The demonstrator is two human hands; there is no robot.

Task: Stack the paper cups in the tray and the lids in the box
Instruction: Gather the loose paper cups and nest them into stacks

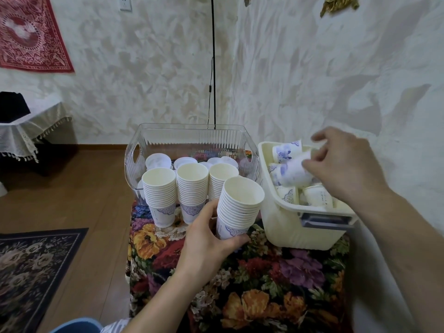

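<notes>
Left hand (206,239) has its grip wrapped round the bottom of a tall stack of nested white paper cups with blue print (237,207), thumb on the near side, fingers curled behind, and the stack leans a touch to the right over the flower-patterned cloth of the counter (264,284). Over on the other side, the right hand (341,169) is reaching into the cream plastic bin (295,231) and its fingertips pinch a single white paper cup with blue pattern (292,173), which lies on its side above the pile, a bit blurred. More loose cups of the same kind (312,195) lie jumbled inside that bin, some tipped over, some mouth up.

Behind the held stack, three more stacks of white paper cups (192,188) stand upright in a row on the cloth, close together, right at the front of the clear ribbed plastic box (192,138). Whether they touch its front wall I cannot tell. Inside that box, round white plastic lids (158,161) lie flat across the bottom, several side by side, partly hidden by the cup stacks.

Off to the left there is wooden floor, a dark floral rug (31,265), and a small side table under a lace-edged cloth (26,133). A red patterned hanging (28,34) sits on the textured wall, and a thin black pole (213,68) rises behind the box
</notes>
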